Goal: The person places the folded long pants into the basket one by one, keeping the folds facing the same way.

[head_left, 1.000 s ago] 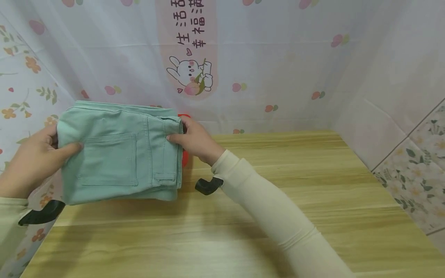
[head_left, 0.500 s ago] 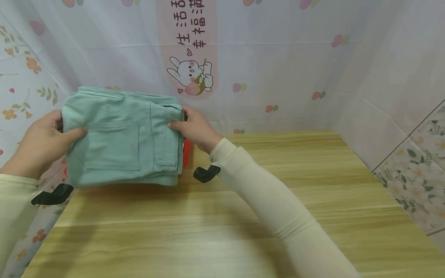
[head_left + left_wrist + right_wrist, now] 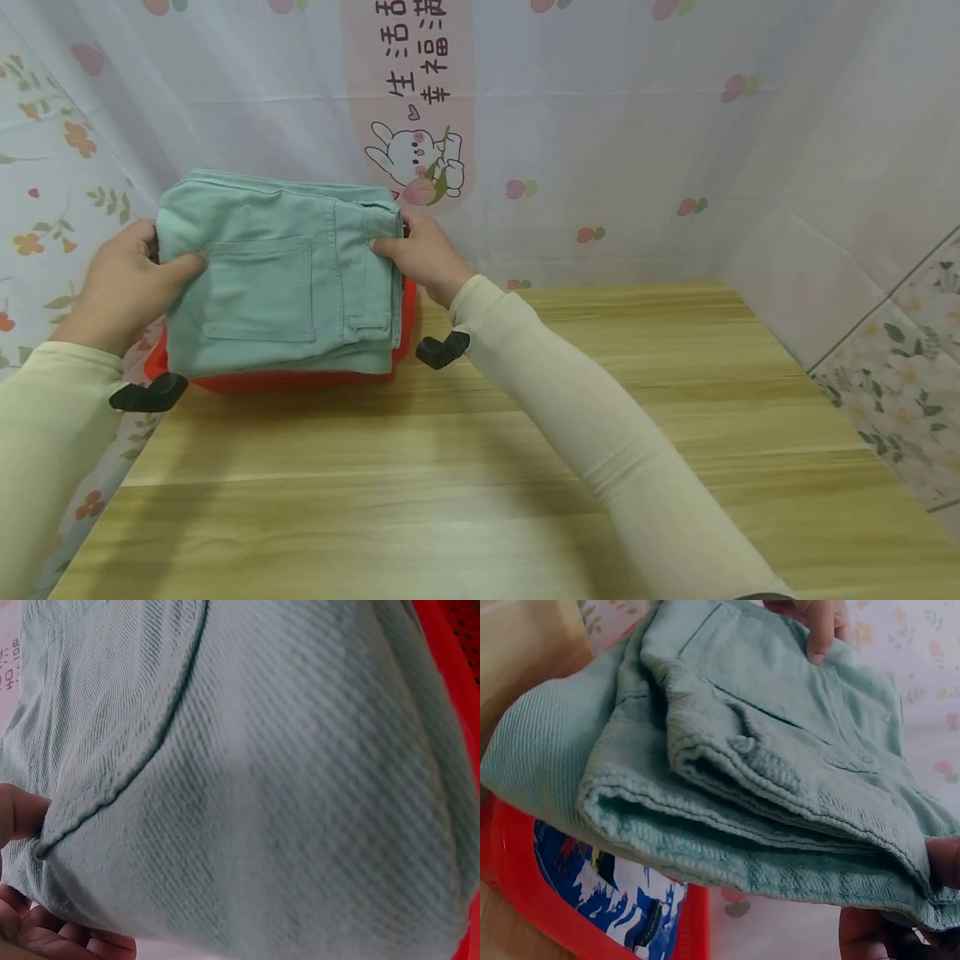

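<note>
Folded mint-green trousers (image 3: 258, 283) are held up over a red basket (image 3: 292, 382) in the head view, a back pocket facing me. My left hand (image 3: 135, 279) grips their left edge, thumb in front and fingers behind. At the waistband end my right hand (image 3: 423, 254) pinches the layers the same way. The right wrist view shows the stacked waistband layers of the trousers (image 3: 757, 817) above the basket rim (image 3: 525, 862). Inside the basket lies a blue, white and red patterned cloth (image 3: 615, 889). Most of the basket is hidden behind the trousers.
The basket stands at the back left of a wooden table (image 3: 480, 467). Behind the table hangs a white curtain (image 3: 600, 142) with a printed rabbit. Flowered cloth (image 3: 45, 200) lines the left side, and a flowered panel (image 3: 900, 392) lines the right.
Both hands have carried the folded trousers up and slightly right, farther from me. More of the red basket shows beneath and beside them now.
</note>
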The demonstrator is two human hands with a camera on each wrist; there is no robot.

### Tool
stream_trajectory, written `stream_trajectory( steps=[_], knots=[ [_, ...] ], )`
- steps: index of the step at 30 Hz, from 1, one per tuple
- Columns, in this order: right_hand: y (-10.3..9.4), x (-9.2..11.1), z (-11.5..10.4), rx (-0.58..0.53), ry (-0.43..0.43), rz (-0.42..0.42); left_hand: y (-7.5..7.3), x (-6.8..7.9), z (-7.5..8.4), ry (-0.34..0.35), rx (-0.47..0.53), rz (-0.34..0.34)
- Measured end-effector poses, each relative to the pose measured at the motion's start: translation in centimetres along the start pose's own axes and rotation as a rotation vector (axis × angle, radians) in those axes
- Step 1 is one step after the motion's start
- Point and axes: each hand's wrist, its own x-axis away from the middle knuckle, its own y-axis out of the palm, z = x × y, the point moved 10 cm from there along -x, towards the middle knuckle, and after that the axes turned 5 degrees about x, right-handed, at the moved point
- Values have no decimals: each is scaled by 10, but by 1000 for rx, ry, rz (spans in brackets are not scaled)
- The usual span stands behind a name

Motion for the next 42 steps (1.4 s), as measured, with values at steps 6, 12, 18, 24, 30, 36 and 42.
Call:
stream_trajectory(
  steps=[6, 12, 18, 24, 30, 36, 42],
  knots=[
    [2, -9, 3, -51, 32, -1, 0, -9, 1, -1, -18, 14],
    [3, -17, 9, -47, 45, 12, 6, -18, -6, -12, -3, 15],
    [2, -27, 23, -25, 57, 40, 15, -23, -12, -13, 14, 3],
    [3, -34, 42, -12, 99, 53, 25, -29, -19, 15, -3, 12],
    [10, -39, 57, -27, 120, 2, 32, -31, -26, 19, 3, 27],
    [23, -39, 75, -94, 132, -97, 41, -33, -32, 9, -1, 22],
    [30, -36, 88, -119, 166, -146, 52, -37, -38, 3, -14, 12]
  ],
)
